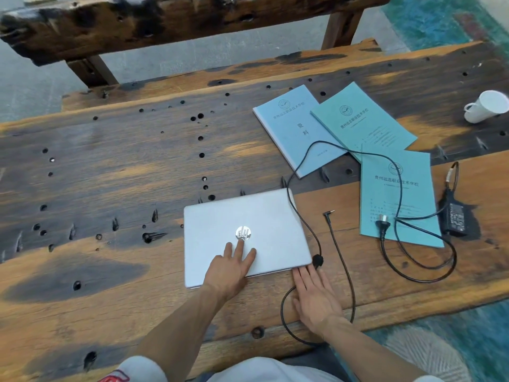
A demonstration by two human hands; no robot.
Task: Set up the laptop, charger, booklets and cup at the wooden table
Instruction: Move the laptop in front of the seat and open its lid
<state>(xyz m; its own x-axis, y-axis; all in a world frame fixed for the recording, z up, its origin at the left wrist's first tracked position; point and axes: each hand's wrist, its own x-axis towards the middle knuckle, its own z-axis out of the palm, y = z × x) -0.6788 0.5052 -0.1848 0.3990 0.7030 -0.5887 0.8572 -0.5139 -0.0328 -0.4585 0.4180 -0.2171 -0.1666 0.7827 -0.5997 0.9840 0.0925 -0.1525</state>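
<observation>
A closed silver laptop (264, 216) lies on the wooden table (110, 166) near its front edge. My left hand (231, 267) rests flat on the lid, fingers spread below the logo. My right hand (314, 295) lies flat on the table at the laptop's front right corner, fingertips at its edge. The black charger brick (455, 216) sits at the right, its cable (303, 221) looping over the laptop and the booklets. Three light blue booklets (298, 128) (363, 119) (396, 194) lie fanned behind and right of the laptop. A white cup (486, 106) lies on its side at the far right.
The loose barrel plug (329, 213) and the wall plug (381, 220) lie between laptop and charger. A dark wooden bench (165, 20) stands behind the table. The table top has many holes and dark patches. A teal rug (440, 340) covers the floor at the right.
</observation>
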